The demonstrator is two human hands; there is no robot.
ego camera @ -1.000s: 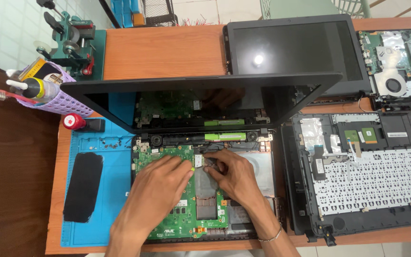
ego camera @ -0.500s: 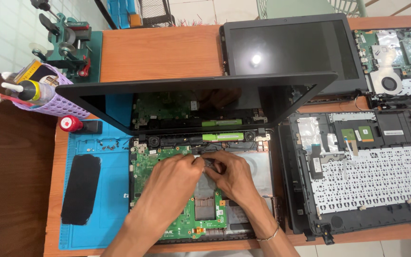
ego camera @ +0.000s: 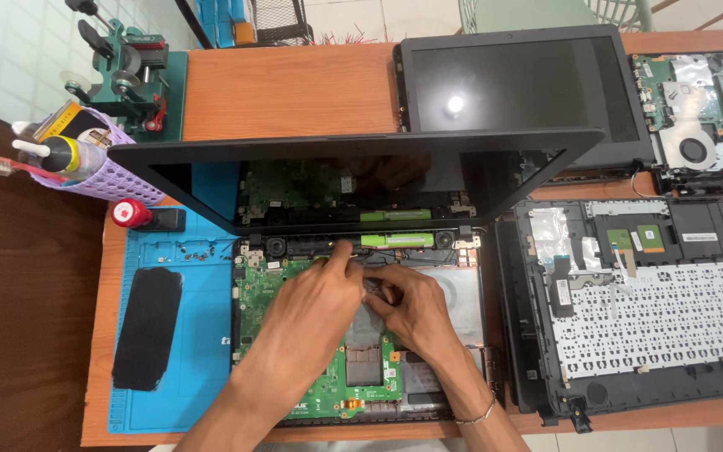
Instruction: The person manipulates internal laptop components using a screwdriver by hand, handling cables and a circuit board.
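Note:
An opened laptop base lies in front of me with its green motherboard [ego camera: 271, 289] bare and its lid [ego camera: 353, 180] standing up behind it. My left hand [ego camera: 307, 310] rests flat on the board, its index fingertip touching the strip just below the hinge, beside a green bar [ego camera: 399, 240]. My right hand [ego camera: 416, 310] is right beside it with its fingers curled in at a small spot in the middle of the board. Both hands hide what lies between the fingertips.
A blue work mat [ego camera: 198, 335] at the left carries a black pad [ego camera: 148, 326] and small screws [ego camera: 194, 249]. A removed keyboard cover [ego camera: 654, 305] lies at the right, a second laptop [ego camera: 520, 84] behind. A purple tool basket [ego camera: 98, 163] stands far left.
Both hands have crept a little toward the hinge, and the left index finger now reaches the strip below it. Nothing else has moved.

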